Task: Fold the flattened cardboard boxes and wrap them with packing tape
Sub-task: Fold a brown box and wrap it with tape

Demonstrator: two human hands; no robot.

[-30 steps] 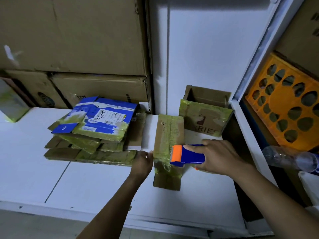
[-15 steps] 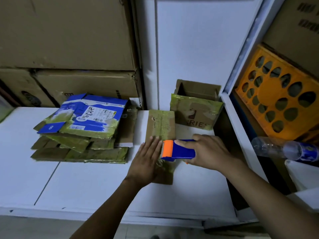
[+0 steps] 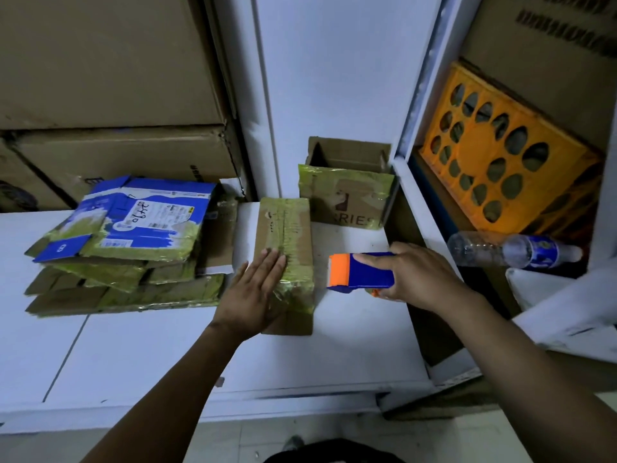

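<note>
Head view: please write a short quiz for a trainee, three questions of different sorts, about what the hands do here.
1. True or false: the left hand lies flat on the taped cardboard bundle.
2. What does the right hand grip? A) scissors B) tape dispenser C) marker
3. Fill in: the crate near the plastic bottle is ___ in colour.
Key: 1 true; 2 B; 3 orange.
</note>
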